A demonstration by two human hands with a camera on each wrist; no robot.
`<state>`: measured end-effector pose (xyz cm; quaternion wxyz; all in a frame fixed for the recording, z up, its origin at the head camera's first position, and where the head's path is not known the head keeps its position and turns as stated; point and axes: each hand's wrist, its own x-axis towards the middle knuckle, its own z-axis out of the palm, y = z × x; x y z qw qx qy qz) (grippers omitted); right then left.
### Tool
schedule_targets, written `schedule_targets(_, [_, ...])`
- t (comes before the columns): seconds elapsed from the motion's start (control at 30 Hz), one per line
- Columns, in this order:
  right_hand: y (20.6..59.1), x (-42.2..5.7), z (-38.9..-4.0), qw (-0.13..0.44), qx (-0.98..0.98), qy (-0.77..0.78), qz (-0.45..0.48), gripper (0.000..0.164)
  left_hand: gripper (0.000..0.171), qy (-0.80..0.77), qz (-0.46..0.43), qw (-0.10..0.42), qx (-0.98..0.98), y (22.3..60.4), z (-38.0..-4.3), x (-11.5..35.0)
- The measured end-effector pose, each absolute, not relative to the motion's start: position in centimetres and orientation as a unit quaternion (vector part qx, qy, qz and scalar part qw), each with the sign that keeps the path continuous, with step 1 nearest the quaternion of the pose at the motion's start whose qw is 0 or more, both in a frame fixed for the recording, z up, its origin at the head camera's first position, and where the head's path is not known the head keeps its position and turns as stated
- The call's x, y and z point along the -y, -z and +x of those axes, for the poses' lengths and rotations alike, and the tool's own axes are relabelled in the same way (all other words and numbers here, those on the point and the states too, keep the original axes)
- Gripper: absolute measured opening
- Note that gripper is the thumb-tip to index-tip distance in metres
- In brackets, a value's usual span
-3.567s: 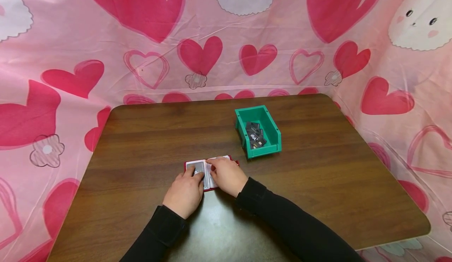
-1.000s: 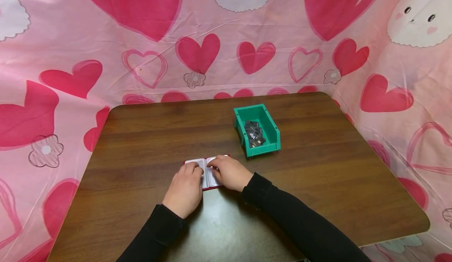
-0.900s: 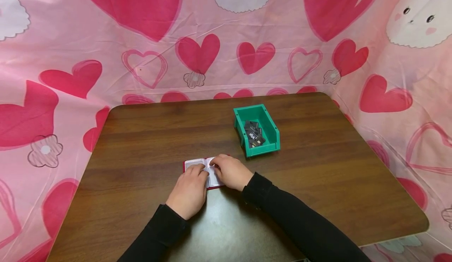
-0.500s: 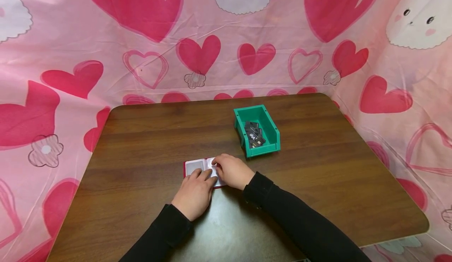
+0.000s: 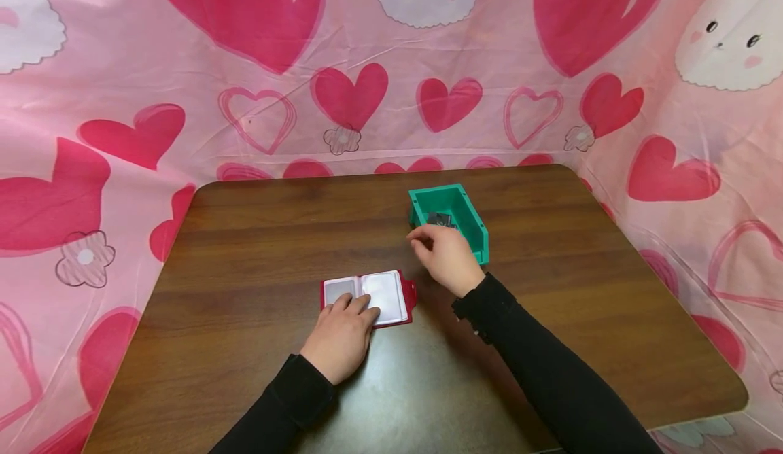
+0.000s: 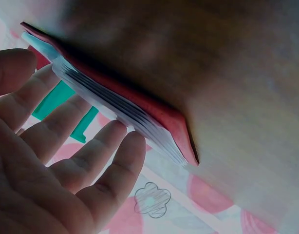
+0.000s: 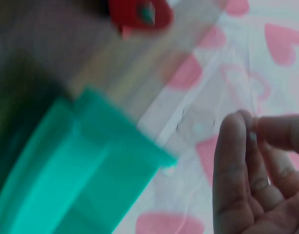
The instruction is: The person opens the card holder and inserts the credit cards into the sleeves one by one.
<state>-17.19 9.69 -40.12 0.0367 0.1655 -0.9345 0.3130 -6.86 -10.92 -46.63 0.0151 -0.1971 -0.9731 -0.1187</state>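
Where the surface [image 5: 612, 318] runs back to its rounded far corners, one green bin [image 5: 449, 199] stands nearer the far edge, right of the middle. One red booklet [image 5: 388, 294] lies spread closer to the front, well inside the edges, with broad wood to its left and a narrower strip between it and the bin. Two facing pages show, and one red tab [image 5: 410, 294] juts from its right side. The left hand [image 5: 340, 337] rests across the pages near the fold, fingers loosely extended. The right hand [image 5: 449, 257] is in front of the bin's near-left side, thumb meeting fingertips, though whether it is grasping anything small I cannot tell. Some dark cards [image 5: 439, 219] sit in the bin, partly hidden behind that hand. Two black sleeves [image 5: 302, 389] reach in from the front.
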Motion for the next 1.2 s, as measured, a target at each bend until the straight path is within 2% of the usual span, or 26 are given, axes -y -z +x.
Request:
schedule_targets(0.13, [39.9,-11.7,-18.9,0.057,0.939,-0.316,0.121,0.02,0.031,0.122,-0.196,0.012,0.973,46.6,-6.8,10.9])
schedule_targets(0.5, [42.7,-13.3,-21.9,-0.009,0.988,-0.144,0.057,0.041,0.034,0.124,-0.189,-0.009,0.974,46.4,-6.8,10.9])
schedule_targets(0.67, [43.6,-13.2,-22.5,-0.021,0.993,-0.112,0.039,0.043,0.035,0.12,-0.188,-0.014,0.975,46.4,-6.8,11.0])
schedule_targets(1.0, [44.3,-13.1,-23.1,-0.012,0.995,-0.088,0.047,0.042,0.034,0.124,-0.187,-0.008,0.974,46.4,-6.8,10.9])
schedule_targets(1.2, [44.0,-13.0,-22.6,0.023,0.996,-0.077,0.049,0.04,0.034,0.127,-0.187,-0.008,0.974,46.4,-6.8,10.9])
